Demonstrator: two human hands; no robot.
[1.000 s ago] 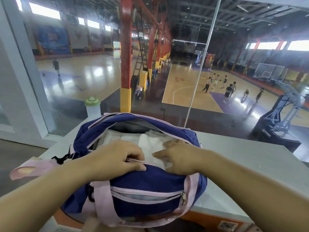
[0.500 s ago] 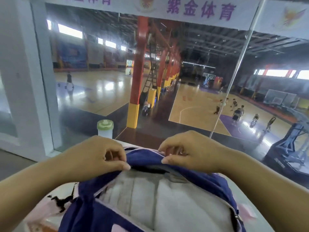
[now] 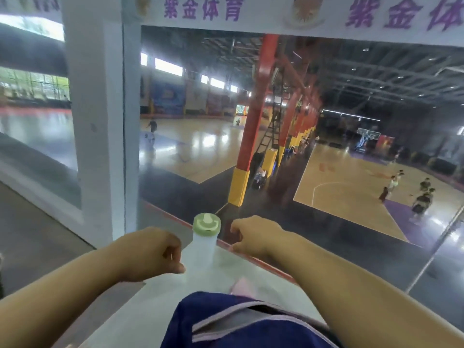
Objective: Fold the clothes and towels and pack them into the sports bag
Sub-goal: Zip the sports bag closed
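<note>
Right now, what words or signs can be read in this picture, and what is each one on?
"紫金体育": purple characters on the white banner over the window.
"紫金体": same banner further right, cut off by the picture edge.
Wall posters across the hall: too blurred to read.
Bottle and sports bag: no writing visible.

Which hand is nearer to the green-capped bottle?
The left hand: its thumb tip meets the bottle low on its side, while a clear gap separates the right hand from the cap.
</note>
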